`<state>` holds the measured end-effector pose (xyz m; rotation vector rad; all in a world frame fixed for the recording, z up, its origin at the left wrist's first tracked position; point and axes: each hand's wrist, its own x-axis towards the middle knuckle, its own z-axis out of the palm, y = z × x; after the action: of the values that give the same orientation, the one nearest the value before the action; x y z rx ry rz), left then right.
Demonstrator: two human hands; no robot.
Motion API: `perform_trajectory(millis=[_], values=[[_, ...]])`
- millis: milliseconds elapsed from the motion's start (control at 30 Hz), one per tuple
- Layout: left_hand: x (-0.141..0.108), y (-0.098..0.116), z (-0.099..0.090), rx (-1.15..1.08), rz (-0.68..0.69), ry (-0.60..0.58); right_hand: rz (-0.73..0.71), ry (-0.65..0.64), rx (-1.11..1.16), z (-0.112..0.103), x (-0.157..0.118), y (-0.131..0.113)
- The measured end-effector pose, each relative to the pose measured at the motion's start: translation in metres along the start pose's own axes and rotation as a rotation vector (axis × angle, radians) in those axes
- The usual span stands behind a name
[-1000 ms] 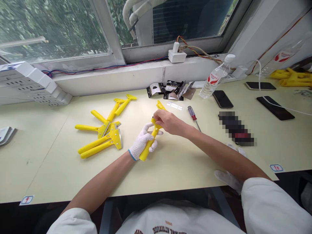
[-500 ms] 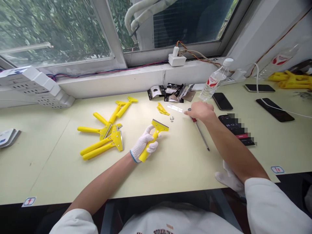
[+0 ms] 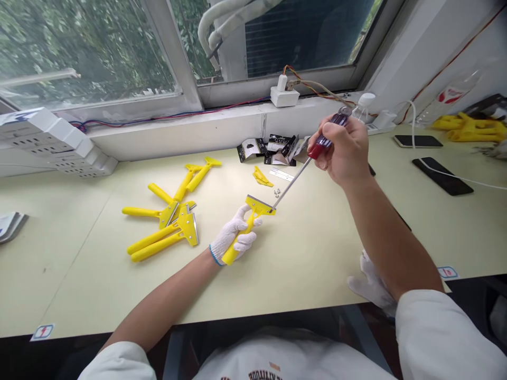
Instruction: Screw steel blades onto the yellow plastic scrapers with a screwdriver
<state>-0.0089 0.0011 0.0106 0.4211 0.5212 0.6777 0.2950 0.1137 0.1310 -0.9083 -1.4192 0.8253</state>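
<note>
My left hand [image 3: 233, 237], in a white knit glove, is closed round the handle of a yellow scraper [image 3: 259, 207], its blade end pointing away from me. My bare right hand [image 3: 344, 150] grips a screwdriver [image 3: 295, 179] by its dark and red handle. The shaft slants down, and its tip is at a screw on the right side of the scraper's head. Beyond the scraper lie several small screws [image 3: 277, 193], a yellow plastic piece [image 3: 262, 177] and a flat metal blade [image 3: 282, 174].
Several yellow scrapers [image 3: 162, 240] lie at left. Black packaging cards [image 3: 251, 149] sit by the sill. A bottle [image 3: 361, 108] stands partly behind my right hand. Phones [image 3: 441, 177] lie at right, and a white glove [image 3: 372, 285] lies at the table's front edge.
My right hand has picked the screwdriver up off the table and brought its tip to the scraper head. My left hand holds the scraper in nearly the same place.
</note>
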Motion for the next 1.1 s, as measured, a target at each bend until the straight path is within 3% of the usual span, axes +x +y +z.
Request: perform_trajectory(millis=[233,467,1100], values=[[0.0,0.0,0.001,0.045,0.012,0.014,-0.072,0.071,-0.058,0.031,-0.016,0.01],[0.0,0.0,0.001,0.039,0.012,0.007,-0.064,0.04,-0.075,0.032,-0.019,0.009],[0.001,0.0,-0.001,0.003,0.016,0.003,-0.165,0.012,0.145,0.032,-0.012,0.027]])
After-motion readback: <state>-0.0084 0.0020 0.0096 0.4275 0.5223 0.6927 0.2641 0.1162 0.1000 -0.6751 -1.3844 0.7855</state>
